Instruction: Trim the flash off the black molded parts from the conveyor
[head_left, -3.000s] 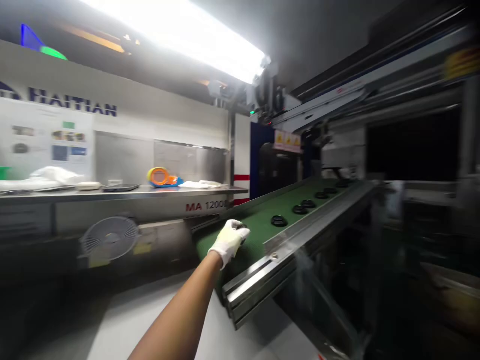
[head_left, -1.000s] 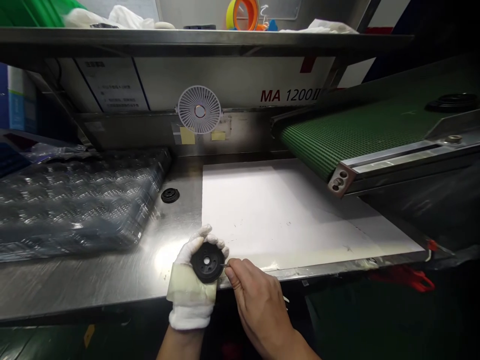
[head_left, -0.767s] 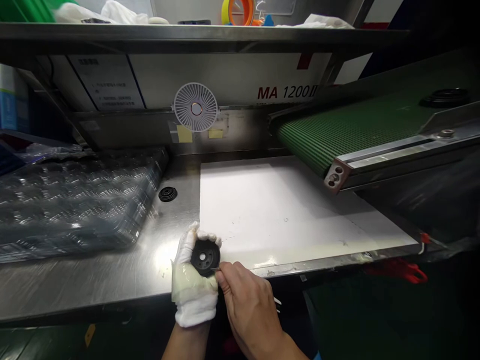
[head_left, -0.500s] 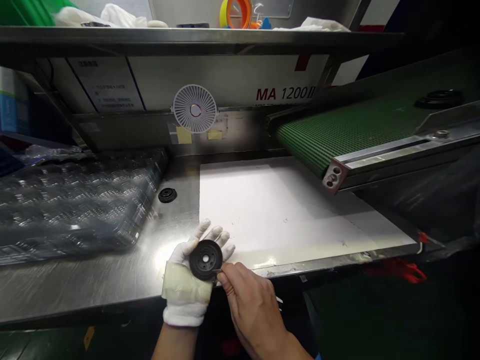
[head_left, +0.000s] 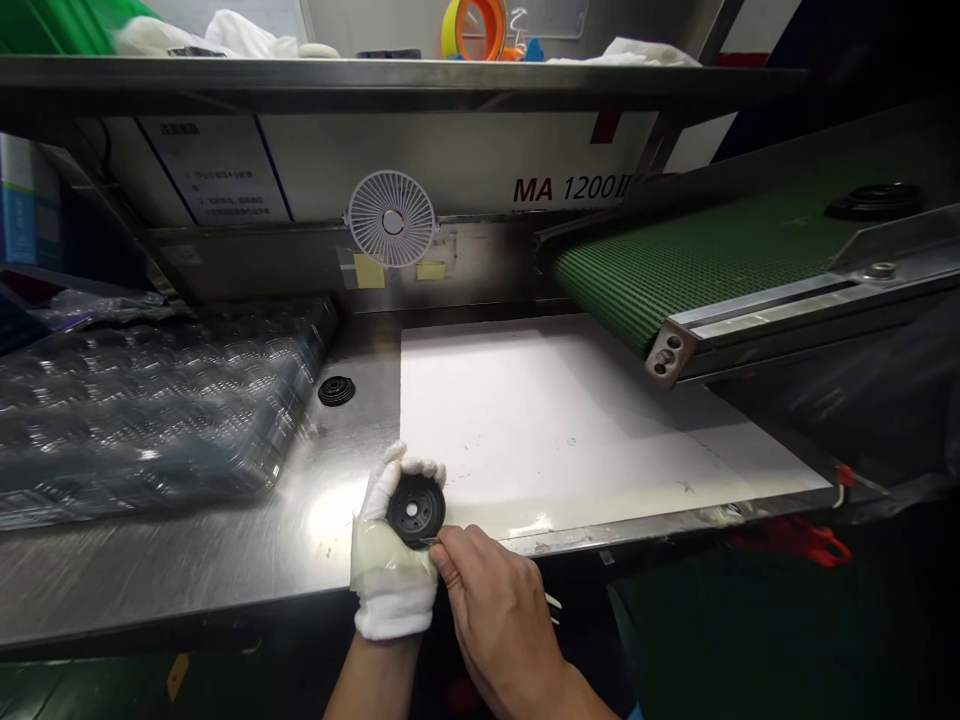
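Black disc [head_left: 429,500] in left hand [head_left: 394,550]; thin tool [head_left: 429,541] in right hand [head_left: 501,595]

Disc [head_left: 429,518] in your left hand [head_left: 395,555], tool [head_left: 430,541] in your right hand [head_left: 496,592], tray [head_left: 150,400] left on the worktop [head_left: 225,565], loose disc [head_left: 336,391] between tray and sheet [head_left: 540,420], conveyor [head_left: 660,270] to the right, fan [head_left: 391,219] behind

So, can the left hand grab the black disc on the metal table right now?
Probably not: the left hand cups another black disc, though the way to the loose disc looks free.
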